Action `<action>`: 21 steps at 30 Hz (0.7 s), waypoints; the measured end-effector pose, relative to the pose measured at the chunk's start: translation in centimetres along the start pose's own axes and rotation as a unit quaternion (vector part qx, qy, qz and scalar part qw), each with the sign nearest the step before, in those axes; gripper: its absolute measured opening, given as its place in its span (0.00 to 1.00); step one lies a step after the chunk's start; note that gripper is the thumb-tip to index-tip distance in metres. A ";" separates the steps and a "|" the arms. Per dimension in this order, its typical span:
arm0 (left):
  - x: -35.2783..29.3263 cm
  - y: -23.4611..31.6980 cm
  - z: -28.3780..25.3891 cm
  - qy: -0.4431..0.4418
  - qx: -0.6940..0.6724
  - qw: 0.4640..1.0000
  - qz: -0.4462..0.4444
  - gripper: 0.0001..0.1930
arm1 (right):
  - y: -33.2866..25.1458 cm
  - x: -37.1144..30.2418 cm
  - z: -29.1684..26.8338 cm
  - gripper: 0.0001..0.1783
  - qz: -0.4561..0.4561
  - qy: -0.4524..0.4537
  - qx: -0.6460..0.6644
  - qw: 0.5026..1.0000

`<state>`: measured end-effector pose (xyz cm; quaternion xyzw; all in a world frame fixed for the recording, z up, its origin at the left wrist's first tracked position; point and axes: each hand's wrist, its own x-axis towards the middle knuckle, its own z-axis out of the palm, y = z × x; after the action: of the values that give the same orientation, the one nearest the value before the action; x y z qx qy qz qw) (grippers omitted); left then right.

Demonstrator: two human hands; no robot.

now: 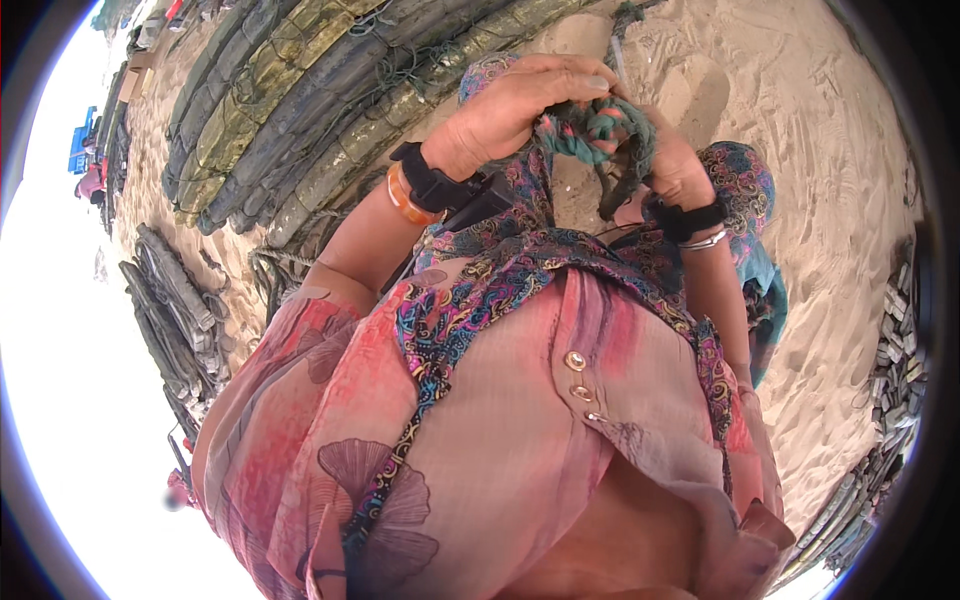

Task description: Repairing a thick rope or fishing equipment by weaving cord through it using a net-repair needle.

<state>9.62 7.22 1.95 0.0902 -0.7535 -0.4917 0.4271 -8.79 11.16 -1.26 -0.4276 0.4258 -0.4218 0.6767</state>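
A thick green rope (596,130) with pinkish-orange strands is bunched in a loop or knot between my two hands, in front of my knees. My left hand (515,105) reaches over from the left with its fingers bent onto the top of the rope. On the right, my right hand (675,165) closes round the rope's other side, its fingertips partly hidden behind it. One darker end (617,195) hangs down below the bunch. A thinner length of cord (616,50) runs away from the hands over the sand.
Long dark and yellowish net-wrapped bundles (290,110) lie side by side at the far left, with loose cords on them. More bundles (170,310) lie at left. A pile of small grey blocks (900,350) edges the sand (810,200) at right.
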 end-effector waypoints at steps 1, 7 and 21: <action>0.4 0.5 0.2 0.000 -0.090 0.987 -0.132 0.15 | 1.3 0.3 -0.3 0.13 0.005 -0.086 0.026 0.996; -0.6 -0.1 0.1 0.012 -0.198 0.949 -0.244 0.19 | 3.8 1.0 -3.8 0.11 -0.026 0.124 0.102 0.987; -2.0 -1.8 1.0 0.154 -0.357 0.891 -0.236 0.21 | -0.5 -3.7 3.2 0.21 -0.292 0.195 -0.327 0.877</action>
<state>9.64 8.11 -0.77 0.1820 -0.4084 -0.7937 0.4125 -6.91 15.15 0.84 -0.6383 0.5189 -0.5118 0.2475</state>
